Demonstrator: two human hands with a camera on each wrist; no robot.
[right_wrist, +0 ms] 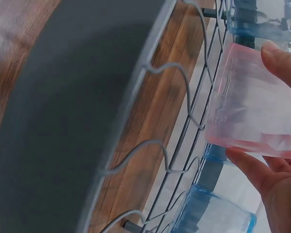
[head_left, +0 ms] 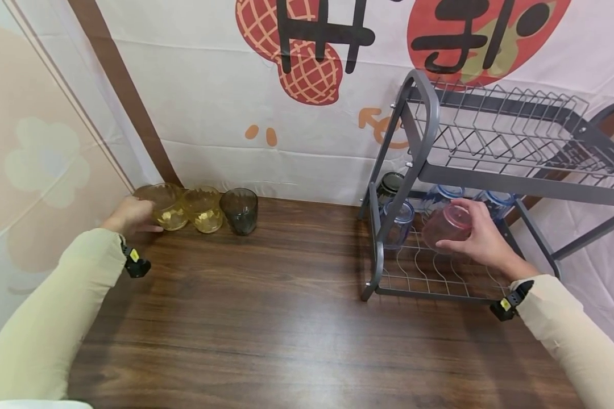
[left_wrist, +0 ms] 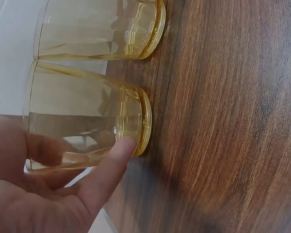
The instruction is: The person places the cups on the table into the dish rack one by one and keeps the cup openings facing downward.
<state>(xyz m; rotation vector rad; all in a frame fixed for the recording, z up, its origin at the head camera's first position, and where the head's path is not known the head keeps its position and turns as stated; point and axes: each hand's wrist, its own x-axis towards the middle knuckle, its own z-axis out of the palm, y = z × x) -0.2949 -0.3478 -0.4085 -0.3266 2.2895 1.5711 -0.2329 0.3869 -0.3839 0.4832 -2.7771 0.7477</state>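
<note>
At the left end of a row of glasses, my left hand (head_left: 133, 216) holds a yellow glass (left_wrist: 82, 116) low on its side, thumb in front and fingers behind it. Beside it stand another yellow glass (head_left: 204, 210) and a dark grey glass (head_left: 240, 211). My right hand (head_left: 478, 236) grips a pink glass (right_wrist: 254, 102) between thumb and fingers, over the wire lower shelf (head_left: 430, 278) of the grey rack. In the head view the pink glass leans slightly. Blue-tinted glasses (head_left: 399, 224) (right_wrist: 211, 213) stand on that shelf around it, with a dark glass (head_left: 390, 184) at the back left.
The rack's upper wire tier (head_left: 501, 136) hangs above my right hand, and its grey side post (head_left: 401, 199) rises left of the glasses. Behind the brown wooden table (head_left: 266, 307) a printed cloth (head_left: 199, 113) hangs close to the glass row.
</note>
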